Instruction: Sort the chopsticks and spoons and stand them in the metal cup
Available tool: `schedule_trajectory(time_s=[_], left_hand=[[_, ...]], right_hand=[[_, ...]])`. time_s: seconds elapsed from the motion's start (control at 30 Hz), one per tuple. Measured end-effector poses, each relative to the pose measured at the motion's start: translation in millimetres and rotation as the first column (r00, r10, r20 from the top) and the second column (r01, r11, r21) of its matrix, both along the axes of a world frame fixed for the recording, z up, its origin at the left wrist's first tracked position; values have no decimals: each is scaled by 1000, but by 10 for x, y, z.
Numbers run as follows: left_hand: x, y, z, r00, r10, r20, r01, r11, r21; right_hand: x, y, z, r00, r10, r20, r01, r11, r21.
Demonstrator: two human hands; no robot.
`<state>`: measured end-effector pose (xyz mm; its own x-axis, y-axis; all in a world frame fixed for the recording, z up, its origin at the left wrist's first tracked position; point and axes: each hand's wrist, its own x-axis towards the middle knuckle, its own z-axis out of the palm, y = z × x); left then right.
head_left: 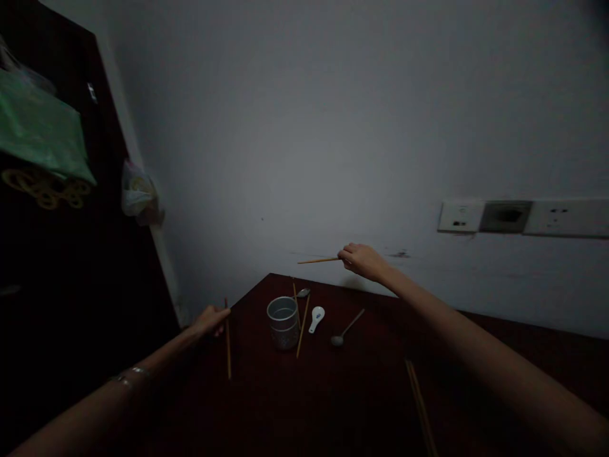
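My left hand [212,320] is closed on a wooden chopstick [228,349] at the left side of the table, its tip pointing toward me. Raised above the table's back edge, my right hand [358,259] pinches another chopstick [318,260], which points left and lies nearly level. Between the hands stands a grey metal cylinder holder [284,327], upright with its mouth up. Just right of it, two chopsticks [303,327] lie on the table. A metal spoon [303,292] rests behind the holder, partly hidden. A white soup spoon [317,316] and a long-handled metal spoon [337,340] lie farther right.
More chopsticks [419,406] lie at the front right of the dark red table [304,406]. Behind it rises a pale wall with socket plates [504,217]. A plastic bag [137,190] and a green cloth [42,127] hang at the left by a dark door.
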<state>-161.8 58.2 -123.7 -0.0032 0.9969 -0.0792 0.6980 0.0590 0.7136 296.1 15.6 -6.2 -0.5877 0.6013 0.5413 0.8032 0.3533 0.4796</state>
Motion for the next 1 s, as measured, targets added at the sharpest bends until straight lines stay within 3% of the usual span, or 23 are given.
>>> schedule_trajectory(time_s=[0.03, 0.1, 0.27, 0.33, 0.4, 0.5, 0.57, 0.63, 0.7, 0.83, 1.0], left_hand=[[21, 22, 121, 998, 43, 46, -46, 998, 51], [109, 49, 432, 988, 14, 156, -34, 991, 129], [689, -99, 1288, 859, -201, 471, 62, 954, 294], [1065, -266, 1506, 784, -308, 540, 154, 938, 312], [1483, -471, 1597, 734, -398, 551, 275, 915, 295], [2112, -774, 1515, 694, -466, 548, 400, 884, 244], [2494, -941, 1366, 674, -495, 548, 454, 863, 221], [2836, -1080, 1193, 608, -556, 567, 567, 804, 181], [3137, -1203, 1031, 559, -566, 605, 600, 780, 176], [3602, -1421, 793, 447, -553, 703, 676, 724, 139], [3914, -1607, 618, 384, -534, 753, 724, 680, 113]], right_hand=[[88, -117, 5, 1000, 14, -4, -14, 1000, 23], [243, -352, 2, 999, 42, -12, -41, 997, 67], [461, -950, -57, 990, 132, -43, -124, 981, 152], [485, -1191, -85, 984, 169, -60, -157, 973, 168], [490, -1418, -111, 978, 196, -75, -180, 967, 183], [485, -1709, -155, 969, 232, -87, -210, 956, 206], [484, -1867, -189, 960, 263, -96, -236, 945, 225], [486, -2000, -228, 951, 293, -101, -264, 935, 236], [493, -2109, -270, 944, 314, -98, -282, 927, 248], [526, -2252, -362, 947, 302, -107, -267, 928, 260], [597, -2316, -460, 949, 277, -150, -240, 944, 226]])
